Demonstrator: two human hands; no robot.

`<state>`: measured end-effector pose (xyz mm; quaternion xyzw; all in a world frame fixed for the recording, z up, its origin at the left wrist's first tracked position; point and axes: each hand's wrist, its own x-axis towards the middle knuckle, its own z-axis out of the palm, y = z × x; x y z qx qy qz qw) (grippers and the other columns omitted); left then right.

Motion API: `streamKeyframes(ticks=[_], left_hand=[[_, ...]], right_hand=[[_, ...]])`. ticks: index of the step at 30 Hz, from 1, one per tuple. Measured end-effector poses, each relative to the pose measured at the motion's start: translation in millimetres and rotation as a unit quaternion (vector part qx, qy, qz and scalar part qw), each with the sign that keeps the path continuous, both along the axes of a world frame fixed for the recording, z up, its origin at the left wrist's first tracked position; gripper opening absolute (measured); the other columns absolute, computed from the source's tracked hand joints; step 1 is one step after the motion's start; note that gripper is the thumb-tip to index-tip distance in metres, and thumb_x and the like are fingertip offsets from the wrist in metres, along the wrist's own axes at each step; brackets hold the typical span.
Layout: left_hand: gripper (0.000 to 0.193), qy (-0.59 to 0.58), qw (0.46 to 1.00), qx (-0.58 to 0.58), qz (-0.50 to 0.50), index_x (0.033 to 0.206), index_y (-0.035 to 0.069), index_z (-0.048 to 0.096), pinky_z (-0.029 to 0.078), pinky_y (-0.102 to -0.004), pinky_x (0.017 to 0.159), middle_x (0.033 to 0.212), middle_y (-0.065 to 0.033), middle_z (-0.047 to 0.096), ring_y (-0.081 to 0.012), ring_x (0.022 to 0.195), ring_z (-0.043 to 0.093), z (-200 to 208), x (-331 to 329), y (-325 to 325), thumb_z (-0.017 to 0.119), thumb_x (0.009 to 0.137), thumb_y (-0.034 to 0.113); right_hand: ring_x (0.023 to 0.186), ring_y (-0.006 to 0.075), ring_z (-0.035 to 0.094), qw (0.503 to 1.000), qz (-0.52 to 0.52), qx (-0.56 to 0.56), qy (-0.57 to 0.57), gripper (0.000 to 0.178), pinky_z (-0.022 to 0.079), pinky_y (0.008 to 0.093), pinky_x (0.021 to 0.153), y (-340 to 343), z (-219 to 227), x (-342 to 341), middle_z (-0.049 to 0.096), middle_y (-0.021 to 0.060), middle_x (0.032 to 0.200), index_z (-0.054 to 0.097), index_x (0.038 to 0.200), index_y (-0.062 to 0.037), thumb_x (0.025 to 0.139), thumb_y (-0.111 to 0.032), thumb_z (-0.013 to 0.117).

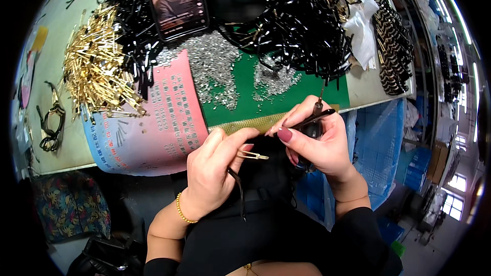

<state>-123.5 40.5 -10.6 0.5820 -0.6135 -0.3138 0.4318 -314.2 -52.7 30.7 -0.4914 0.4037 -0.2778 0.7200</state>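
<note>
In front of my body, at the table's near edge, my left hand is closed round a slim gold metal piece whose forked-looking end points right. A thin black strip, like an eyeglass temple, hangs down from the same hand. My right hand is closed round a small screwdriver, its thin shaft pointing up and away. Another slim black strip lies across that hand, pinched by the thumb and fingers. The fingertips of both hands are close together; what lies between them is too small to tell.
A green mat carries heaps of tiny silver parts. Behind lie black strips, with gold metal pieces left and striped strips right. A phone stands at the back. A printed pink-blue sheet overhangs the edge.
</note>
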Motion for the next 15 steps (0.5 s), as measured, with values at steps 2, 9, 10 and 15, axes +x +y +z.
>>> streamKeyframes(ticks=[2, 9, 10, 15], left_hand=[[0.030, 0.089, 0.994, 0.057, -0.026, 0.121, 0.006, 0.066, 0.051, -0.0368, 0.065, 0.080, -0.0120, 0.056, -0.0297, 0.069, 0.061, 2.5, -2.6, -1.4, 0.071, 0.092, 0.002], [0.030, 0.281, 0.915, 0.254, -0.137, 0.118, 0.002, 0.068, 0.049, -0.0256, 0.068, 0.083, -0.0054, 0.068, -0.0109, 0.068, 0.057, -0.6, 9.6, 6.3, 0.050, 0.111, 0.025], [0.031, 0.282, 0.912, 0.265, -0.135, 0.117, 0.003, 0.069, 0.048, -0.0249, 0.068, 0.082, -0.0048, 0.067, -0.0104, 0.068, 0.057, -1.2, 10.7, 6.8, 0.050, 0.111, 0.025], [0.038, 0.289, 0.930, 0.197, -0.109, 0.108, 0.002, 0.071, 0.039, -0.0257, 0.057, 0.068, 0.0012, 0.053, -0.0066, 0.060, 0.046, -5.4, 5.5, 7.8, 0.050, 0.110, 0.034]], right_hand=[[0.060, 0.0043, 0.058, 1.000, 0.002, 0.009, -0.001, 0.014, 0.045, 0.0189, 0.051, -0.4, -5.0, -0.2, 0.065, 0.0020, 0.084, 0.063, 0.099, -0.0040, 0.094, -0.007, 0.075], [0.056, 0.0040, 0.056, 1.000, 0.019, 0.016, 0.019, 0.015, 0.042, 0.0189, 0.048, 1.5, -8.0, 1.5, 0.066, 0.0019, 0.082, 0.063, 0.102, -0.0030, 0.095, -0.010, 0.075], [0.055, 0.0040, 0.056, 0.999, 0.022, 0.019, 0.019, 0.015, 0.042, 0.0189, 0.047, 1.2, -7.9, 2.4, 0.066, 0.0021, 0.083, 0.063, 0.103, -0.0027, 0.095, -0.010, 0.074], [0.071, 0.0052, 0.063, 0.996, 0.072, 0.029, 0.042, 0.015, 0.049, 0.0202, 0.064, 1.3, 2.2, 10.2, 0.067, 0.0033, 0.089, 0.062, 0.104, -0.0014, 0.096, -0.008, 0.073]])
